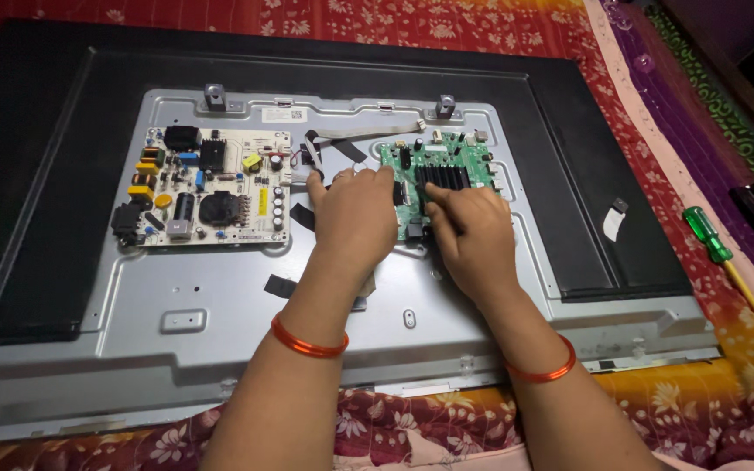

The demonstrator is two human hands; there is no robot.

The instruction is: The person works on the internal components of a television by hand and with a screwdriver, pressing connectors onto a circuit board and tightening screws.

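We record a flat-screen television lying face down on a floral bedcover (pixel 447 26), its back cover off and the grey metal back panel (pixel 220 296) exposed. Two circuit boards are mounted on that panel. The green main board (pixel 460 161) sits right of centre, with a black finned heat sink (pixel 442 177) at its middle. The white power board (pixel 207 185), carrying yellow and black components, sits well apart to the left.

Our left hand (pixel 355 214) rests at the left edge of the green main board, fingers loosely curled and close together; its fingertips (pixel 368 173) touch the board's edge near the flat ribbon cable (pixel 342 138) that runs along the top of the panel. We cannot tell whether it grips anything.

Our right hand (pixel 473 231) lies over the lower part of the green main board, fingers bent narrow, with the fingertips pressed at the lower edge of the heat sink. Whether anything is pinched there is hidden by the hand itself.

Both wrists carry an orange bangle (pixel 307 340). A green-handled screwdriver (pixel 707 234) lies on the bedcover to the right, well apart from both hands
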